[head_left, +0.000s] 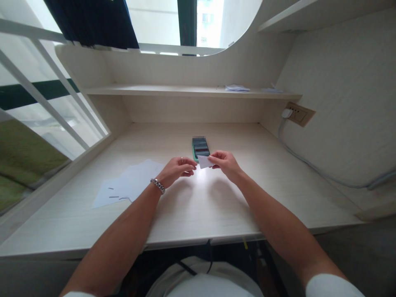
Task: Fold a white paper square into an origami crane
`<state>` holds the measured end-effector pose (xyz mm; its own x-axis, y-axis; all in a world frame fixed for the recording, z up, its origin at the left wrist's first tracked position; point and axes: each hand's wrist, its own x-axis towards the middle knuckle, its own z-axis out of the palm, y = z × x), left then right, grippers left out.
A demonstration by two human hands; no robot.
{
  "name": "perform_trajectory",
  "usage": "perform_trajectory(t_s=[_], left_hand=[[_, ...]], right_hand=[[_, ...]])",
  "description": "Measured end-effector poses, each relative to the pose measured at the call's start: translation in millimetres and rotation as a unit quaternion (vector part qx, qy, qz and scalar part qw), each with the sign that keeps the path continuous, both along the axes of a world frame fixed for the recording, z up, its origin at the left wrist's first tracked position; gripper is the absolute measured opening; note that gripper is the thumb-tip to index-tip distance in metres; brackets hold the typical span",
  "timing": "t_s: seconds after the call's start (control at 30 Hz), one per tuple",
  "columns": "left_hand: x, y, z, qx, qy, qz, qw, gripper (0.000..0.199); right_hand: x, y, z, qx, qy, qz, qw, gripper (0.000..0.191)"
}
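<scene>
A small white piece of paper (pixel 203 162) is pinched between the thumb and fingers of my right hand (pixel 225 163), above the middle of the desk. Just left of the paper is my left hand (pixel 179 170), its fingers slightly curled and apart, with nothing visible in it. It wears a ring, and a chain bracelet circles the wrist. Beyond both hands, a phone with a green edge (pixel 200 146) lies on the desk; the paper overlaps its near end in view. White sheets (pixel 123 185) lie beside my left forearm, with several small dark strips or marks on them.
Folded papers (pixel 237 88) rest on the shelf (pixel 173 91) behind the desk. At the right, a white plug (pixel 286 113) sits in a wall socket (pixel 300 114), its grey cable (pixel 315 168) running along the wall. White bars and a window border the left side.
</scene>
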<state>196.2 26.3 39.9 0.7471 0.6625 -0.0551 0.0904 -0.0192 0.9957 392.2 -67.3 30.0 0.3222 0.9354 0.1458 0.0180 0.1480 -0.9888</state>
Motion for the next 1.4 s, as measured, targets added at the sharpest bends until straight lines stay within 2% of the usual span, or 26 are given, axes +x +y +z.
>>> perform_trajectory(t_s=[0.07,0.1,0.2,0.27,0.4,0.47,0.7,1.03,1.4], left_hand=[[8,-9,-4.6,-0.003,-0.017,-0.034,0.999,0.029],[11,-12,-6.9,0.007,-0.02,-0.03,0.999,0.032],[17,-16,-12.3,0.027,-0.038,0.025,0.999,0.034],[18,-13,-14.1,0.011,-0.064,0.06,0.996,0.035],[16,-7,-13.4,-0.04,-0.123,0.109,0.986,0.039],[16,-7,-11.7,-0.041,-0.123,0.12,0.984,0.042],[16,-13,-7.4,0.013,-0.063,0.068,0.996,0.039],[14,-13,-7.1,0.015,-0.071,0.045,0.996,0.036],[13,-11,-6.8,-0.019,-0.116,0.085,0.989,0.036]], right_hand=[[-12,2,-2.9,0.007,0.005,-0.017,1.0,0.033],[-18,3,-4.4,0.01,0.011,-0.021,1.0,0.035],[-27,4,-8.2,0.007,0.014,-0.027,1.0,0.036],[-29,4,-9.9,-0.002,0.006,-0.023,1.0,0.035],[-30,4,-12.6,-0.023,-0.022,0.029,0.999,0.031],[-30,4,-12.9,-0.029,-0.034,0.05,0.998,0.03],[-21,6,-9.6,-0.003,0.043,0.019,0.999,0.037],[-20,3,-7.2,-0.028,0.05,0.056,0.997,0.038],[-21,-1,-2.2,-0.019,0.05,0.045,0.998,0.035]])
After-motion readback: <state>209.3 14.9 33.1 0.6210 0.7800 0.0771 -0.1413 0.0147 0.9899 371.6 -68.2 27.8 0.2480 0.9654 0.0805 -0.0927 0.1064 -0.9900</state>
